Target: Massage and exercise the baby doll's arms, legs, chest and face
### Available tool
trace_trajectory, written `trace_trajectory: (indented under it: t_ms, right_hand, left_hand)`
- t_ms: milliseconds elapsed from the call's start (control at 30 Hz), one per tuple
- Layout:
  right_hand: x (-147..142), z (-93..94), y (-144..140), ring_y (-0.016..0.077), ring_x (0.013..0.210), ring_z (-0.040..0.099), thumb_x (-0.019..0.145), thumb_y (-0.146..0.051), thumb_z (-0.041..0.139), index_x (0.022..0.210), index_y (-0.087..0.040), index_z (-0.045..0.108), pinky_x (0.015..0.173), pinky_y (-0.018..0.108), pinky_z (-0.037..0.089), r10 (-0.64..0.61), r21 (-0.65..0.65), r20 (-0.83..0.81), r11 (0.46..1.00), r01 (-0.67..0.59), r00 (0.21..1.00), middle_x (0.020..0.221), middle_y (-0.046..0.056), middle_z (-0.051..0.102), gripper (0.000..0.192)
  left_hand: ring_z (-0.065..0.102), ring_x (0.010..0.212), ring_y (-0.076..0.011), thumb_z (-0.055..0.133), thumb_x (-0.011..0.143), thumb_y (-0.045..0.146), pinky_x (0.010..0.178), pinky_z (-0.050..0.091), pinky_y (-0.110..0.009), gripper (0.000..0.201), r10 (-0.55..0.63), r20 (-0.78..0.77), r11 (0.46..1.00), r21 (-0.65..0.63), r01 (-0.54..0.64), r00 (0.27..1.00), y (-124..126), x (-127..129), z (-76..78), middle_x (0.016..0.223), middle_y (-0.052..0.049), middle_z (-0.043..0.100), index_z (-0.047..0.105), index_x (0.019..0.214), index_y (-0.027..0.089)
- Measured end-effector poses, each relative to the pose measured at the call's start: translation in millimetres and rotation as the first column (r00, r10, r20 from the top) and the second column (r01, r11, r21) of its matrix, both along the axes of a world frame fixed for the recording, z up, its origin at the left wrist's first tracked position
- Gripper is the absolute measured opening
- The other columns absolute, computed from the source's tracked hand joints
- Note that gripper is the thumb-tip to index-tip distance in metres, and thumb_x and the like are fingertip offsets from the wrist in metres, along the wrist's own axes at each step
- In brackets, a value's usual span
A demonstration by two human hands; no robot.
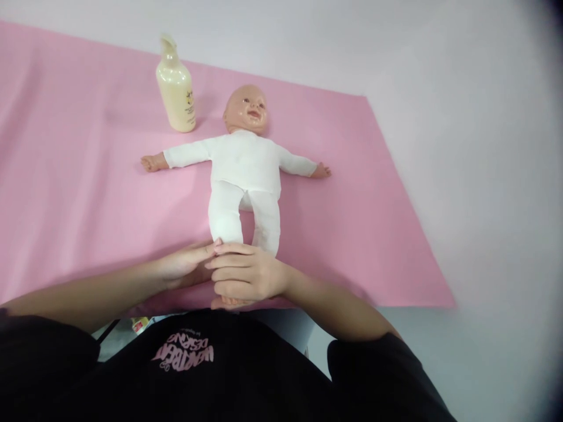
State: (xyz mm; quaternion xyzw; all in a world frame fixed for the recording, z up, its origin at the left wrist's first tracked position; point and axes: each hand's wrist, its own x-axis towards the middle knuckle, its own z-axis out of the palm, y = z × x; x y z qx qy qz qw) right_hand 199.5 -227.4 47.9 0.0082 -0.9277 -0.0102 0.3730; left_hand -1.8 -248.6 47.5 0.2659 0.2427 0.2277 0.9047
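Observation:
A baby doll (244, 167) in a white suit lies face up on a pink mat (88, 193), arms spread, legs pointing toward me. My right hand (246, 274) is curled around the doll's feet at the near edge of the mat, hiding them. My left hand (185, 264) lies flat beside it, fingertips touching the right hand and the end of the doll's leg.
A cream pump bottle (176, 88) stands upright on the mat, left of the doll's head. The mat lies on a white table (475, 176) that stretches to the right. My black shirt fills the bottom of the view.

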Motion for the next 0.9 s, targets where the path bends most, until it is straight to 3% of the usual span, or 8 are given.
trace_trajectory:
  t_ms: [133, 333, 500, 700, 900]
  right_hand:
    - [-6, 7.8, -4, 0.0110, 0.084, 0.069, 0.099, -0.045, 0.069, 0.074, -0.022, 0.065, 0.115, 0.028, 0.054, 0.046, -0.009, -0.135, 0.999, -0.048, 0.990, 0.077, -0.003, 0.068, 0.034]
    - [-5, 3.2, -2, 0.0164, 0.097, 0.074, 0.095, -0.051, 0.071, 0.082, -0.023, 0.072, 0.114, 0.033, 0.057, 0.120, 0.065, -0.272, 0.992, -0.106, 0.955, 0.089, 0.000, 0.075, 0.031]
    - [1, -1.6, 0, 0.0177, 0.124, 0.069, 0.095, -0.058, 0.069, 0.106, -0.022, 0.074, 0.119, 0.037, 0.052, 0.032, 0.009, -0.061, 0.999, -0.032, 0.998, 0.118, 0.007, 0.077, 0.038]
    - [-3, 0.2, -4, 0.0152, 0.098, 0.074, 0.094, -0.050, 0.074, 0.091, -0.018, 0.069, 0.114, 0.037, 0.056, 0.093, 0.001, -0.083, 0.996, -0.093, 0.992, 0.093, 0.003, 0.075, 0.033]
    - [-4, 0.9, -6, 0.0181, 0.101, 0.076, 0.095, -0.048, 0.073, 0.096, -0.017, 0.072, 0.111, 0.038, 0.059, 0.166, 0.026, -0.273, 0.986, -0.165, 0.947, 0.096, 0.004, 0.077, 0.031]
  left_hand:
    - [0.067, 0.125, -0.0282, 0.068, 0.095, 0.062, 0.108, 0.050, -0.041, 0.052, -0.013, -0.042, 1.000, 0.017, 0.014, 0.999, -1, 2, 5.6, 0.121, -0.013, 0.076, 0.070, 0.122, 0.018]
    - [0.067, 0.124, -0.0284, 0.069, 0.090, 0.069, 0.104, 0.051, -0.038, 0.059, -0.022, -0.054, 0.999, 0.038, 0.025, 0.998, 0, 2, 12.0, 0.119, -0.011, 0.077, 0.071, 0.123, 0.020]
    - [0.071, 0.113, -0.0239, 0.063, 0.096, 0.066, 0.100, 0.052, -0.035, 0.056, -0.045, -0.012, 0.999, -0.005, 0.045, 0.999, 0, -1, 3.5, 0.112, -0.012, 0.078, 0.071, 0.120, 0.016]
    - [0.063, 0.129, -0.0291, 0.063, 0.095, 0.067, 0.112, 0.045, -0.041, 0.063, -0.071, -0.050, 0.997, 0.000, 0.071, 0.996, -1, -1, 9.3, 0.124, -0.014, 0.075, 0.068, 0.131, 0.016]
    - [0.060, 0.134, -0.0299, 0.059, 0.093, 0.075, 0.114, 0.043, -0.039, 0.072, -0.099, -0.003, 0.994, 0.034, 0.099, 0.995, 1, 0, 9.3, 0.128, -0.014, 0.073, 0.068, 0.132, 0.015]
